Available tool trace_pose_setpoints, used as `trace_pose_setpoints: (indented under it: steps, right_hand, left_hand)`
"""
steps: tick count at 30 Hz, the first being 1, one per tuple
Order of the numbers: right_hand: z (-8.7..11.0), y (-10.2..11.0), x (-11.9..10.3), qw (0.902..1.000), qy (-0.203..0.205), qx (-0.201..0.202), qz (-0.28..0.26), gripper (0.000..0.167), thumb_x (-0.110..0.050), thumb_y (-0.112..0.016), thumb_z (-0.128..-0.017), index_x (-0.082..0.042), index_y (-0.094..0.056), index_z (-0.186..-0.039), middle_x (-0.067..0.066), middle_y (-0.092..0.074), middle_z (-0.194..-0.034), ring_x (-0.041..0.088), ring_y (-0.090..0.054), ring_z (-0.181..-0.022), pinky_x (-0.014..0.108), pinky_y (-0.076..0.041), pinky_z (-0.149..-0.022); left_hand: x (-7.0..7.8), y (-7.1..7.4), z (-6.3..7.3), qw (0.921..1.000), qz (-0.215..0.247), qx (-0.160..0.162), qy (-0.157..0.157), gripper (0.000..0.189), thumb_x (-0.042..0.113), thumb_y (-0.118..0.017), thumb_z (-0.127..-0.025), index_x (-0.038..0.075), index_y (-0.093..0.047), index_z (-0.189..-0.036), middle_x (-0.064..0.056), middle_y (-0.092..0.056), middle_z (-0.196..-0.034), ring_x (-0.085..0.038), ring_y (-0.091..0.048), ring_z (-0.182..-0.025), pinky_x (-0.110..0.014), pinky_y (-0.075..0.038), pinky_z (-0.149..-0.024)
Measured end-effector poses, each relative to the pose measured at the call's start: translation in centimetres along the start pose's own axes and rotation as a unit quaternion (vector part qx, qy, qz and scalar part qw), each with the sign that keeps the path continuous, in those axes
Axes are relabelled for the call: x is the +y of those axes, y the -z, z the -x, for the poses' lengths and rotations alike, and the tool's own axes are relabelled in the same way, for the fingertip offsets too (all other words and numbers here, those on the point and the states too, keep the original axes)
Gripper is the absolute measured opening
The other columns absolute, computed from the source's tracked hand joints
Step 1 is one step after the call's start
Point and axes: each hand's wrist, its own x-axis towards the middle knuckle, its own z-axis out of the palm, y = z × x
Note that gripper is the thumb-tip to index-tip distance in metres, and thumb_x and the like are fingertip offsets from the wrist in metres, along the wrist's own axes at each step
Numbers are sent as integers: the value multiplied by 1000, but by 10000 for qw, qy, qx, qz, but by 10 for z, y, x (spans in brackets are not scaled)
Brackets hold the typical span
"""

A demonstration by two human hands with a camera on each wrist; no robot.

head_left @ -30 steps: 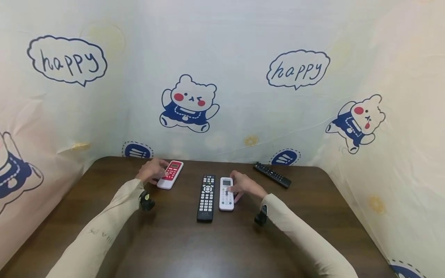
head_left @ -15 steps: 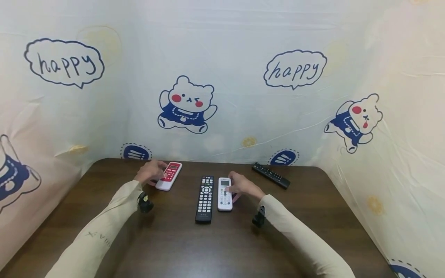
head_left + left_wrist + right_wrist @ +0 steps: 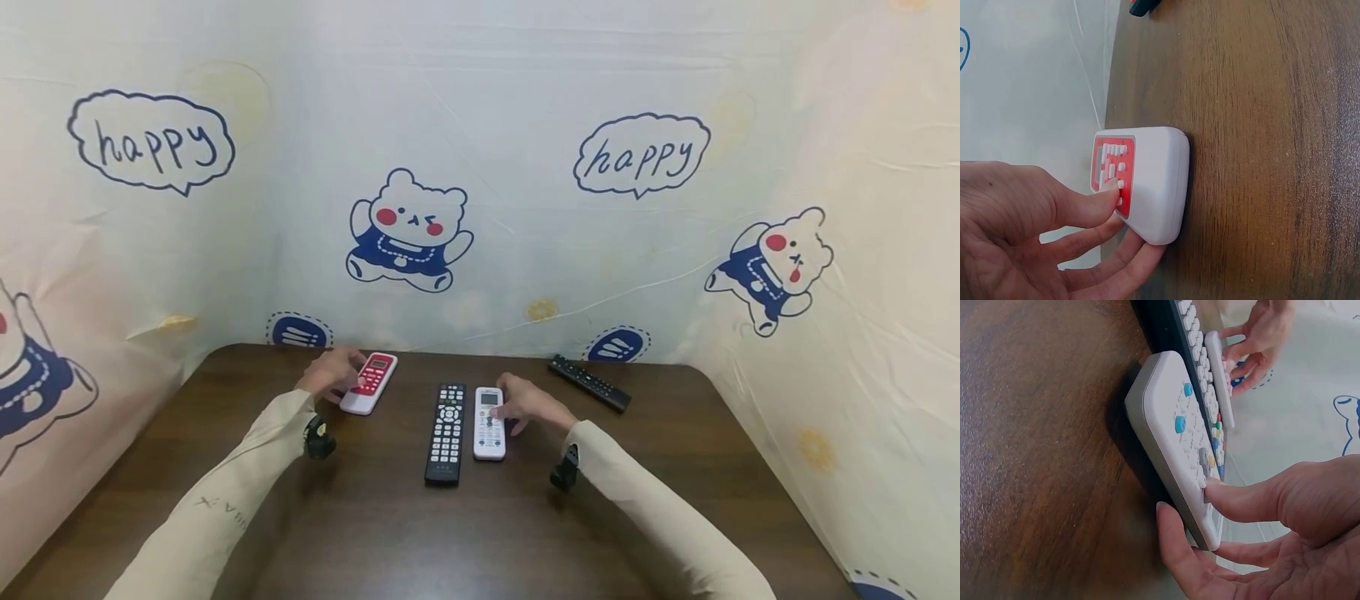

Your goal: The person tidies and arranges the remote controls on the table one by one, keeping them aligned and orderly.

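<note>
In the head view my left hand (image 3: pixel 330 372) holds a red-and-white remote control (image 3: pixel 381 367) at the back left of the table. Its thumb lies on the button face and the other fingers reach along the side and lower edge, as the left wrist view shows. Right of centre, a white remote control (image 3: pixel 489 448) is pinched by my right hand (image 3: pixel 534 403). That thumb rests on the grey buttons while the fingers (image 3: pixel 1175 547) curl at the far side edge. A long black remote control (image 3: pixel 442 462) with white buttons lies just left of the white one.
A second black remote control (image 3: pixel 589 382) lies slanted at the back right of the brown wooden table (image 3: pixel 375 533). Printed cloth (image 3: pixel 525 242) hangs close behind the table's back edge and along both sides. Each wrist wears a small black camera (image 3: pixel 564 469).
</note>
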Motion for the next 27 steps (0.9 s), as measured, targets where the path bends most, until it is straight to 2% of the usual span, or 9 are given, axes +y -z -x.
trace_pose_setpoints:
  steps: [9, 15, 22, 27]
  right_hand:
    - [3, 7, 1, 9998, 55, -150, -155, 53, -6, -72, -98, 0, -45, -143, 23, -58, -119, 31, -69, -92, 35, -66, -68]
    - [3, 8, -2, 9997, -17, -154, -181, 53, -12, -70, -100, -1, -44, -145, 21, -56, -118, 31, -67, -95, 37, -66, -72]
    - [1, 7, 0, 9999, -39, 128, -22, 49, -12, -72, -99, 2, -51, -141, 23, -62, -117, 34, -68, -98, 39, -66, -72]
    - [2, 8, 1, 9991, 15, 358, -213, 41, -10, -71, -99, 3, -55, -135, 22, -64, -109, 33, -69, -93, 41, -66, -75]
  left_hand:
    - [2, -1, -1, 10000, 85, -20, -31, 54, 1, -58, -100, 3, -46, -153, -30, -52, -142, -41, -56, -118, -45, -63, -79]
    - [4, 0, 2, 10000, 80, 25, -46, 53, 1, -58, -101, 3, -47, -152, -29, -53, -141, -41, -57, -117, -45, -63, -80]
    - [3, -2, 2, 9999, 100, -27, 7, 54, 1, -60, -100, 3, -47, -153, -30, -53, -141, -41, -58, -116, -46, -63, -81]
    - [0, -1, 1, 10000, 71, 8, -3, 53, 0, -59, -100, 2, -47, -151, -30, -53, -140, -41, -57, -114, -45, -63, -78]
